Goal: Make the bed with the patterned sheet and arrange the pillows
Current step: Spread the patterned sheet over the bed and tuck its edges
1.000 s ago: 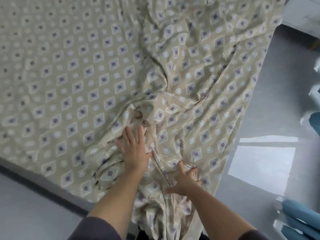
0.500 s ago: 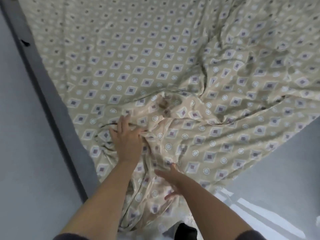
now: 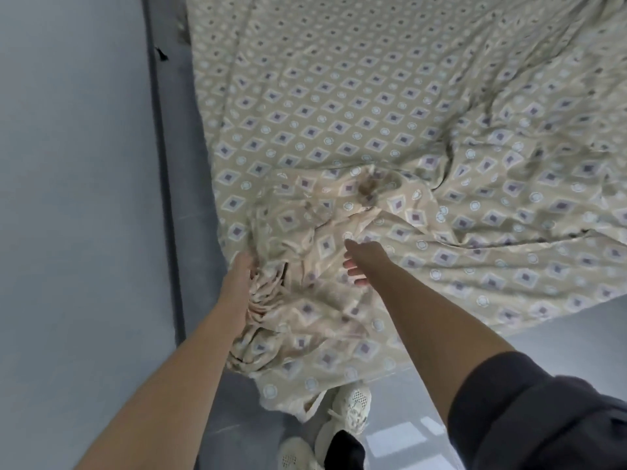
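A beige sheet [image 3: 356, 106] printed with purple diamonds and pale circles covers the bed and lies rumpled toward the near corner. My left hand [image 3: 242, 276] grips a bunched fold of the sheet at that near left corner, the fingers buried in the cloth. My right hand [image 3: 364, 259] rests on the wrinkled cloth a little to the right, fingers spread and holding nothing. The sheet's corner hangs over the bed's edge down toward my feet. No pillows are in view.
A pale blue wall [image 3: 74, 198] runs along the left, with a grey strip of bed frame [image 3: 183, 184] between it and the sheet. My white shoes [image 3: 349, 412] stand on the shiny grey floor [image 3: 559, 330] below the hanging corner.
The view has swung, so the wall and frame now fill the left. My left hand went from lying flat on the sheet to gripping a bunched fold at its left edge; my right hand moved up.
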Available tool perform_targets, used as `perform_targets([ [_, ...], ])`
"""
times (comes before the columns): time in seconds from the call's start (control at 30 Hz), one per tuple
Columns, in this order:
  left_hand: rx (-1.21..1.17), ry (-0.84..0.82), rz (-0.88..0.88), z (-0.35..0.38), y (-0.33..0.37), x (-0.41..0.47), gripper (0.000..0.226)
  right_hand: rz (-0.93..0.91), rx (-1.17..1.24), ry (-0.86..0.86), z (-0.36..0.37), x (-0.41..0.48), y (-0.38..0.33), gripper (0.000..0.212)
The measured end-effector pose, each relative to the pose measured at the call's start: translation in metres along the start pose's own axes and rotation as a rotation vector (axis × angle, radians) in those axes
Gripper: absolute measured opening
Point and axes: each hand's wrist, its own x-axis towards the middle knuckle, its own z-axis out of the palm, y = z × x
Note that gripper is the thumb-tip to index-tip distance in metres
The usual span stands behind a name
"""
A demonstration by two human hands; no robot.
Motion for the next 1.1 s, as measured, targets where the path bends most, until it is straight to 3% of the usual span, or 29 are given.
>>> perform_targets([
  [0.07,0.397,-0.117,0.044,-0.015,-0.005,-0.026,0.076,-0.023,-0.008,-0.176,0.018,-0.025,-0.006,0.047],
  [0.13,0.923,-0.243,0.038,-0.028,-0.017,-0.039,0.077,0.002,-0.02,-0.236,0.033,-0.037,-0.006,0.063],
  [0.17,1.179,-0.302,0.032,-0.035,-0.025,-0.043,0.07,0.021,-0.008,-0.233,0.038,-0.038,-0.004,0.074],
  [0.23,1.524,-0.336,0.124,-0.049,-0.037,-0.048,0.026,0.063,0.047,-0.203,0.046,-0.038,-0.002,0.096],
  [0.27,1.56,-0.334,0.19,-0.054,-0.042,-0.049,0.013,0.069,0.058,-0.165,0.048,-0.036,0.0,0.104],
  [0.33,1.343,-0.347,0.241,-0.066,-0.049,-0.053,0.005,-0.004,-0.059,-0.013,0.051,-0.03,0.005,0.109],
  [0.43,1.079,-0.29,0.32,-0.084,-0.055,-0.06,0.01,-0.288,-0.753,0.205,0.053,-0.026,0.012,0.099],
  [0.53,1.124,-0.193,0.327,-0.099,-0.058,-0.059,0.03,-0.749,-1.426,0.007,0.052,-0.024,0.012,0.097],
  [0.6,1.228,-0.106,0.391,-0.102,-0.055,-0.06,0.017,-0.877,-1.739,-0.13,0.058,-0.024,0.012,0.097],
  [0.63,1.219,-0.068,0.43,-0.103,-0.053,-0.062,0.007,-0.902,-1.8,-0.139,0.063,-0.022,0.012,0.091],
  [0.67,1.158,-0.063,0.44,-0.103,-0.05,-0.062,0.011,-0.919,-1.79,-0.128,0.067,-0.019,0.012,0.079],
  [0.77,0.885,-0.151,0.427,-0.107,-0.042,-0.062,0.017,-0.889,-1.515,-0.135,0.075,-0.016,0.009,0.028],
  [0.8,0.813,-0.155,0.431,-0.111,-0.042,-0.061,0.022,-0.845,-1.388,-0.177,0.075,-0.019,0.006,0.02],
  [0.87,0.735,-0.106,0.446,-0.12,-0.044,-0.059,0.021,-0.76,-1.241,-0.273,0.072,-0.027,0.006,0.026],
  [0.9,0.76,-0.083,0.455,-0.124,-0.045,-0.06,0.018,-0.719,-1.238,-0.32,0.067,-0.034,0.008,0.038],
  [0.97,0.997,-0.132,0.413,-0.128,-0.054,-0.066,0.037,-0.613,-1.403,-0.427,0.058,-0.047,0.029,0.064],
  [1.03,1.45,-0.243,0.353,-0.121,-0.069,-0.072,0.053,-0.514,-1.677,-0.575,0.056,-0.058,0.068,0.065],
  [1.1,1.773,-0.341,0.307,-0.105,-0.09,-0.072,0.037,-0.48,-1.889,-0.612,0.058,-0.072,0.105,0.056],
])
